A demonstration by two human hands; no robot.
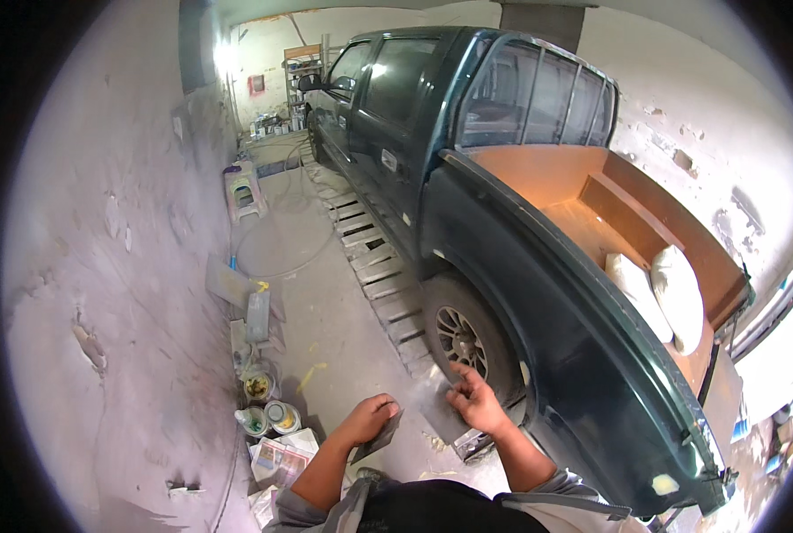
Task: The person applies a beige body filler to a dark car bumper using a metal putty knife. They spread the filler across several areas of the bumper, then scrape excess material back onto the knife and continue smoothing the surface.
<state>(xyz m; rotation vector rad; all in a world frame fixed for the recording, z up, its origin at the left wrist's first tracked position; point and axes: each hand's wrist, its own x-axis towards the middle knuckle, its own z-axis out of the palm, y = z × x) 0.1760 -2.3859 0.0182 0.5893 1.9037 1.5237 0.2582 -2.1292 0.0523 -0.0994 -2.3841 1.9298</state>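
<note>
My left hand [371, 417] is closed on a dark flat piece [380, 439], thin and stiff-looking, that hangs below the fingers. To its right, my right hand [478, 401] pinches a grey thin sheet [444, 416], perhaps sandpaper; its exact kind is unclear. Both hands are in front of my body, apart from each other. A dark green pickup truck [583, 329] stands to the right, its rear wheel [460, 339] just beyond my right hand. Pale patches, one a cream spot [665, 484] near the tail, show on its body. Neither hand visibly touches the truck.
A scuffed wall [130, 293] runs along the left. Beside it stand open cans [282, 415], newspaper [282, 459], grey boards [258, 317] and a plastic stool [246, 194]. A slatted strip [384, 277] lies along the truck. White sacks [678, 298] rest in the orange-brown bed.
</note>
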